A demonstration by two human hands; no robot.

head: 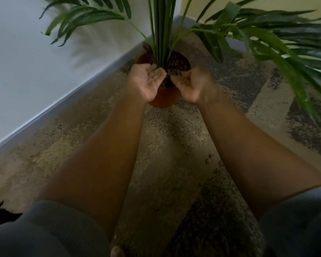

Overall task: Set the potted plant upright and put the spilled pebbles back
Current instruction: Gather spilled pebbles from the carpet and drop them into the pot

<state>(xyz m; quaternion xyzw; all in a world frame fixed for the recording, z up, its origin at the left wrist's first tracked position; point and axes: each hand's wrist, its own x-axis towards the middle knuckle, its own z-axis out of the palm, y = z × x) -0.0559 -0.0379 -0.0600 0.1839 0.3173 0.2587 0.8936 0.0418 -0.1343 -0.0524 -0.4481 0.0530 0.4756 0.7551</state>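
Terracotta pot stands upright on the carpet by the wall, directly under both hands. Left hand and right hand, cupped palms-up and uncurled, tip pebbles in; two strays lie nearer the right arm.

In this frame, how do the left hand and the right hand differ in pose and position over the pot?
The left hand lies flatter, palm up, fingers stretched toward the stems; the right hand is more cupped, fingers curled. The left hand reaches to the stem base; the right hand sits nearer the pot's right side. The right hand looks more blurred. Both hover over the pebble-filled pot, wrists toward the camera. A few pebbles lie on the carpet.
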